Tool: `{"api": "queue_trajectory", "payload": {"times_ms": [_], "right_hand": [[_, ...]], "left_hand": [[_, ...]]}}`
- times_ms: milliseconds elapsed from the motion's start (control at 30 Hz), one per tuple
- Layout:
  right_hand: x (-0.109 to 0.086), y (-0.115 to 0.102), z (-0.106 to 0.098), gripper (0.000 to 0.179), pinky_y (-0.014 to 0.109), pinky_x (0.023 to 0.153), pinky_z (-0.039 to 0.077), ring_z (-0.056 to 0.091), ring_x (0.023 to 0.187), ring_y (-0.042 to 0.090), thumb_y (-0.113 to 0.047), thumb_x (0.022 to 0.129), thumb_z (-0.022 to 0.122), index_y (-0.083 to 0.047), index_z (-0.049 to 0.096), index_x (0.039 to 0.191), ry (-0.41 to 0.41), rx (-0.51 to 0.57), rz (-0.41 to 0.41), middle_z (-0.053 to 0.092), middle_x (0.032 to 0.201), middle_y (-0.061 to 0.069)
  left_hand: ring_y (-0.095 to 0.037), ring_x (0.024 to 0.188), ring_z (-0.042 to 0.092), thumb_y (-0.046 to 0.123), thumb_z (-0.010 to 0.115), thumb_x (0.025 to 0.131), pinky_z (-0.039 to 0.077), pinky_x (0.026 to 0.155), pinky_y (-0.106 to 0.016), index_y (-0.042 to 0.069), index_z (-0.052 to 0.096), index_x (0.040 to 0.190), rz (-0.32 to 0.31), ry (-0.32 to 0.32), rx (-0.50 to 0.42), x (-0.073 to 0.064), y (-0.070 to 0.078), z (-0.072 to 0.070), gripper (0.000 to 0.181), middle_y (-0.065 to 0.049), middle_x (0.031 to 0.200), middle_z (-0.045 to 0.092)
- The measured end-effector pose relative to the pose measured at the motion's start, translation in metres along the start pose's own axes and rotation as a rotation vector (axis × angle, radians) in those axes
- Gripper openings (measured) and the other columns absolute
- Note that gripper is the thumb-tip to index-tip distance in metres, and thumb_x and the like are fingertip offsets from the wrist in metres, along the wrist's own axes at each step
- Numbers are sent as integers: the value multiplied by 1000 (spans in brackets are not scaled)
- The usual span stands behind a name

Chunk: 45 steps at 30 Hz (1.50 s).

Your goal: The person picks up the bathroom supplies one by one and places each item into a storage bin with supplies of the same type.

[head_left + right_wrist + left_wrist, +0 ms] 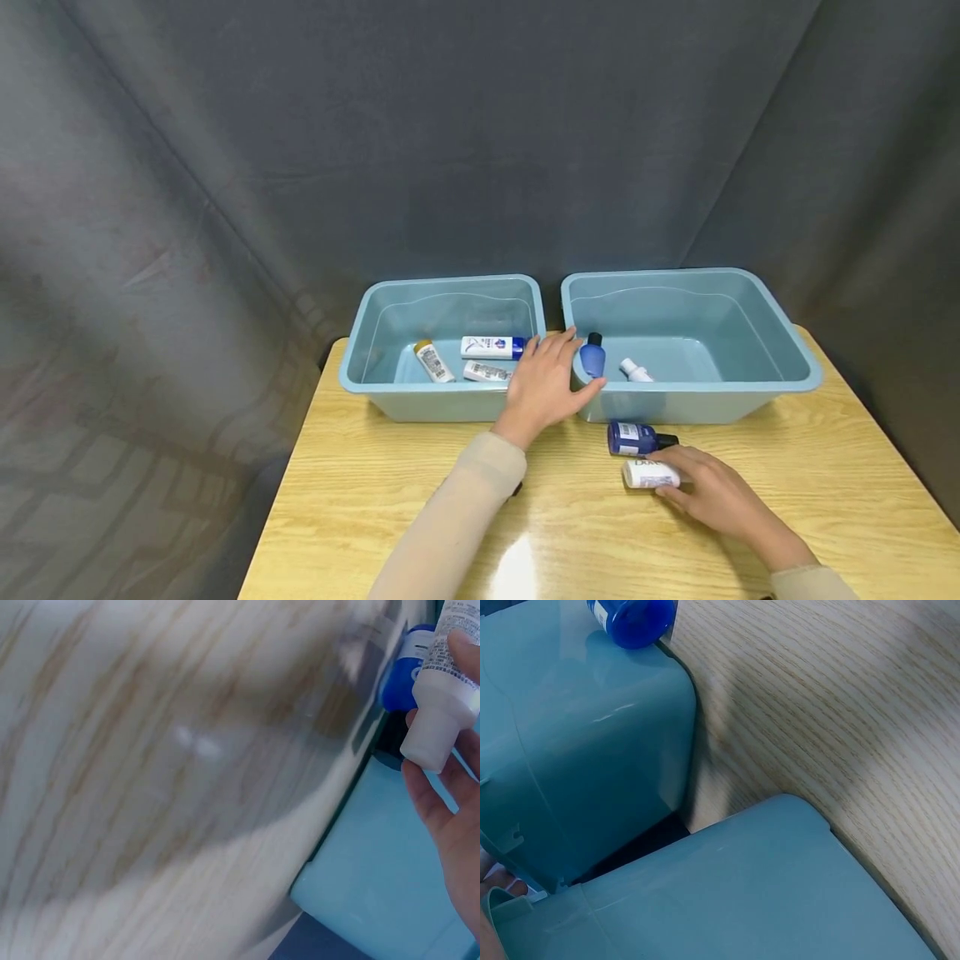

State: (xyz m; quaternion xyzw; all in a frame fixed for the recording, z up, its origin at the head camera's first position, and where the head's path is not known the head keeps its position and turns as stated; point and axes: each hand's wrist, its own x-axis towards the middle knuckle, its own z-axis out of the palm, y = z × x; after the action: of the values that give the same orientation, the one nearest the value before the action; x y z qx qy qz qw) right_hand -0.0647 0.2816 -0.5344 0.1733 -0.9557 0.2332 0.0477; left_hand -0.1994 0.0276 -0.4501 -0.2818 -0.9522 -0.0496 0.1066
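Observation:
My left hand [551,379] is over the gap between two light-blue bins, fingers extended and spread, with nothing visible in its grasp. Its fingertips reach the neighbouring rims of the left bin [435,388] and the right bin [697,387]. My right hand [708,492] pinches a white bottle [651,475] between thumb and fingers, low by the table. The right wrist view shows this white bottle [442,697] with small print on its side. Beside it, a dark-blue bottle with a black cap [630,437] lies on the table against the right bin's front.
Inside the right bin are a blue bottle with a black cap [592,358] and a small white bottle [636,371]. The left bin holds a white bottle with a blue cap [487,347], a yellow-capped bottle [433,362] and another white one [486,372]. A dark curtain [480,150] hangs behind.

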Motion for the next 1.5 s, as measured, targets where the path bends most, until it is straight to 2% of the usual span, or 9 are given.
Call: {"api": "queue_trajectory", "payload": {"times_ms": [500, 667, 933, 1500], "right_hand": [[4, -6, -13, 49, 45, 78, 56, 67, 95, 23, -12, 67, 90, -14, 72, 112, 110, -63, -145, 70, 106, 0], [1, -9, -19, 50, 47, 79, 55, 67, 95, 25, -13, 64, 90, -14, 73, 111, 142, -81, -148, 70, 106, 2], [-2, -14, -30, 51, 49, 80, 55, 67, 96, 26, -14, 65, 90, -14, 72, 112, 144, -97, -139, 70, 107, 4], [10, -15, -61, 54, 44, 69, 55, 67, 86, 21, -14, 61, 92, -15, 71, 110, 184, -168, -209, 71, 101, -1]], "left_hand": [[-15, 141, 37, 73, 34, 94, 26, 117, -40, 23, 48, 147, -13, 0, 12, 0, -5, -1, 74, 5, 156, 38], [-15, 141, 37, 72, 33, 94, 26, 117, -40, 23, 48, 148, -3, -12, 12, 0, -3, -3, 74, 4, 157, 37], [-15, 141, 37, 73, 31, 94, 25, 118, -40, 23, 46, 149, 5, -19, 16, -1, -2, -1, 75, 5, 157, 36], [-13, 140, 37, 72, 34, 95, 26, 117, -40, 23, 48, 148, 6, 9, 10, -3, 0, 0, 73, 5, 156, 38]]}}
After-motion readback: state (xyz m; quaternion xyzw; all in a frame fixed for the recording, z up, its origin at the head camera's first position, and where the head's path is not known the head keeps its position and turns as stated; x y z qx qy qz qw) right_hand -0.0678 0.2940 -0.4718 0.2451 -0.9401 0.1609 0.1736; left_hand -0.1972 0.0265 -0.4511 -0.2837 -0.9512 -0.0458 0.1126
